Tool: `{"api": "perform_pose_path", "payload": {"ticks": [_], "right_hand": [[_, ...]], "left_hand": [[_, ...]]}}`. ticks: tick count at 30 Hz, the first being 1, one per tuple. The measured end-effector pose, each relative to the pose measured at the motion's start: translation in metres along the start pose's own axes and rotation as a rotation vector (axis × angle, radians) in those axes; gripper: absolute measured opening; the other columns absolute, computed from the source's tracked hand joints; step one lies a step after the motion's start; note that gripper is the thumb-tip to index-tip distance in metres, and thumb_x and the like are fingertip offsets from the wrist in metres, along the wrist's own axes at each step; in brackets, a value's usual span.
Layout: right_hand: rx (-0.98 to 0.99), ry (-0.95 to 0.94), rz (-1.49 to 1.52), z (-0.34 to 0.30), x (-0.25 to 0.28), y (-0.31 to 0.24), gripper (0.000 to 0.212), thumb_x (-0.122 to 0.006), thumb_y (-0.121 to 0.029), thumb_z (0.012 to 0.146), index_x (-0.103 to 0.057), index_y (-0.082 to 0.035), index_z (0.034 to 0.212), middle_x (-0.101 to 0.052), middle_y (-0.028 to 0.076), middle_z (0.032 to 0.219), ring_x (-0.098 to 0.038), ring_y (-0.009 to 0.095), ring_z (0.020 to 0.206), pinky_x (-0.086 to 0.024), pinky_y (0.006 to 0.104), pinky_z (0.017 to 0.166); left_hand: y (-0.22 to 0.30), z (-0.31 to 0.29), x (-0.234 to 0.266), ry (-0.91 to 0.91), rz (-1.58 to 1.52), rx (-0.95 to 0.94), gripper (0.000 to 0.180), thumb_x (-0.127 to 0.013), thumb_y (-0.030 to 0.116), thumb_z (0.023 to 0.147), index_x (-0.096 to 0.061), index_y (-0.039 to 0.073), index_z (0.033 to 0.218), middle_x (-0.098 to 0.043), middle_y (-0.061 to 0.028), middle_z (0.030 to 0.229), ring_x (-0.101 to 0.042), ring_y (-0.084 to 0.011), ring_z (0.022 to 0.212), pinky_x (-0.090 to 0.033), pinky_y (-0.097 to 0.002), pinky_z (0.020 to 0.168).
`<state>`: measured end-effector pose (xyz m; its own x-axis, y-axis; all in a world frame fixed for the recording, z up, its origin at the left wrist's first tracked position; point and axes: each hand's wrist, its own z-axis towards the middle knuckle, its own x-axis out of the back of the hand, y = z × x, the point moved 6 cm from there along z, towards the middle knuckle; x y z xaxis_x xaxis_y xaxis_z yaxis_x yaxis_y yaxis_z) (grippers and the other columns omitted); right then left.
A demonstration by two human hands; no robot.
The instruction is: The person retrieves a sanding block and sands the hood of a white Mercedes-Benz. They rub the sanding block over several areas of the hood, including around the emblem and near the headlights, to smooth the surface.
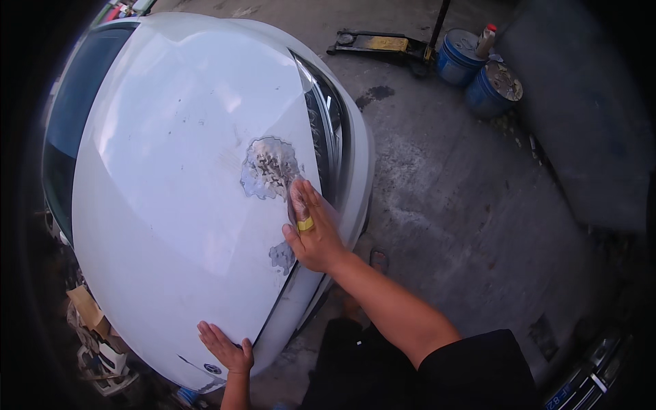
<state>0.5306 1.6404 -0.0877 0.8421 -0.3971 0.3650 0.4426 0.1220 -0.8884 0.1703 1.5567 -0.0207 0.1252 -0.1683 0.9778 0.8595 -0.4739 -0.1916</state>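
Note:
A white car's hood [184, 157] curves across the left and middle of the head view. My right hand [314, 236] lies flat with its fingers stretched along the hood's front edge, by the headlight [324, 123]. A yellow band [305, 224] and something pale show along its index-finger side; I cannot make out whether anything is under the palm. Just beyond the fingertips is a rough patch of bare, peeling paint [272, 167]. A smaller grey patch [281, 257] sits beside my thumb. My left hand [227, 350] rests open near the round emblem [212, 369].
Beyond the car, a floor jack [376, 43] lies on the stained concrete floor [437, 178]. Two blue drums [488, 96] stand by it, with a red-capped bottle [486, 41]. Another car's front [588, 376] shows at lower right. Cardboard and scrap parts [89, 311] lie at left.

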Motion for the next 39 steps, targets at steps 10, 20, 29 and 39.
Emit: {"api": "perform_pose_path", "payload": {"ticks": [10, 20, 29, 39], "right_hand": [[0.019, 0.020, -0.054, 0.012, 0.002, -0.003, 0.066, -0.050, -0.024, 0.097, -0.022, 0.000, 0.152, -0.022, 0.022, 0.158, -0.019, 0.039, 0.147, -0.017, 0.0466, 0.120], [0.083, 0.009, -0.180, 0.081, 0.001, 0.004, 0.067, -0.050, -0.027, 0.098, -0.022, 0.000, 0.153, -0.023, 0.023, 0.157, -0.019, 0.040, 0.147, -0.016, 0.0467, 0.120], [0.067, -0.125, -0.116, 0.048, -0.002, -0.006, 0.066, -0.049, -0.029, 0.097, -0.024, 0.000, 0.152, -0.023, 0.022, 0.157, -0.020, 0.039, 0.146, -0.016, 0.0466, 0.120], [0.145, -0.193, -0.196, 0.082, -0.006, -0.011, 0.066, -0.051, -0.026, 0.097, -0.026, 0.000, 0.151, -0.028, 0.023, 0.155, -0.024, 0.041, 0.145, -0.019, 0.0481, 0.119]], "left_hand": [[0.001, -0.001, -0.003, 0.012, -0.006, 0.000, 0.082, -0.038, 0.053, 0.097, -0.020, -0.005, 0.151, -0.021, -0.0310, 0.155, -0.021, -0.0480, 0.144, -0.014, -0.0589, 0.116], [0.000, 0.001, 0.002, -0.003, -0.023, 0.013, 0.082, -0.039, 0.052, 0.096, -0.021, -0.007, 0.150, -0.020, -0.0322, 0.155, -0.020, -0.0484, 0.145, -0.013, -0.0591, 0.116], [-0.006, -0.006, 0.000, -0.067, -0.040, 0.054, 0.084, -0.039, 0.053, 0.095, -0.021, -0.007, 0.150, -0.022, -0.0330, 0.154, -0.020, -0.0492, 0.144, -0.014, -0.0604, 0.116], [-0.006, -0.013, -0.002, -0.117, -0.072, 0.072, 0.086, -0.044, 0.052, 0.092, -0.021, -0.008, 0.150, -0.023, -0.0338, 0.153, -0.021, -0.0502, 0.144, -0.014, -0.0629, 0.115]]}}
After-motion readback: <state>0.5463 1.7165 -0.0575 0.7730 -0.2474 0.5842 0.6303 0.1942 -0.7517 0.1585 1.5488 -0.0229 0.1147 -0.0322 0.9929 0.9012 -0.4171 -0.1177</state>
